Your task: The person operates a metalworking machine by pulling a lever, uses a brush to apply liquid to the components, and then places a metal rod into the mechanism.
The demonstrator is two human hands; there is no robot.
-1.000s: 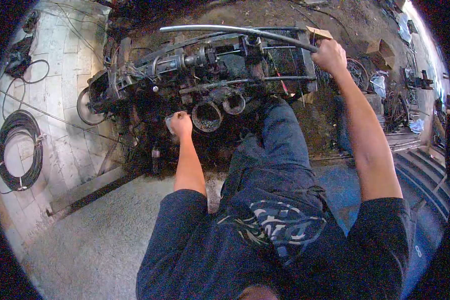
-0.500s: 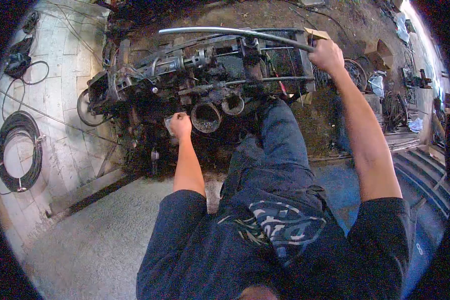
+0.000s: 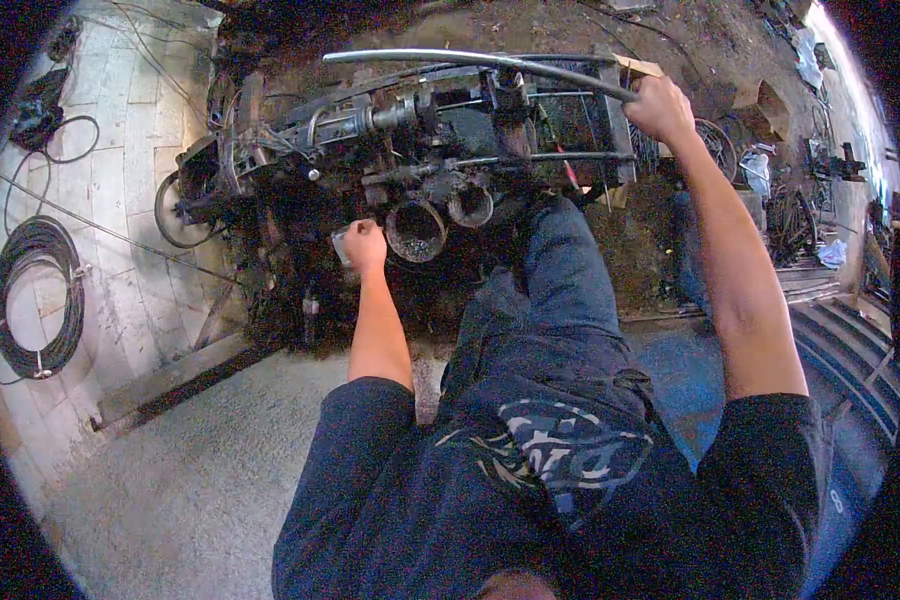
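My right hand [image 3: 660, 108] is wrapped round the end of a long metal rod [image 3: 470, 58], which runs leftward above the back of a dark, greasy machine [image 3: 345, 125]. At the machine's front left, my left hand [image 3: 366, 244] is closed, with its fingers curled together. A small pale, flat piece [image 3: 341, 248] shows beside those fingers; whether they grip it is hidden. Just right of that hand is a round metal cup [image 3: 415, 232] holding small grey bits. A smaller cup [image 3: 471, 206] sits beyond it.
Coiled black cable [image 3: 8, 300] lies on the pale tiled floor at left. A spoked wheel [image 3: 173, 212] stands at the machine's left end. To the right are an open cardboard box [image 3: 760, 108], plastic bags and wire coils. A bottle [image 3: 310, 318] stands below the machine.
The view has shifted slightly, so the machine and rod appear a little further right. Both hands keep the same grip and nearly the same place.
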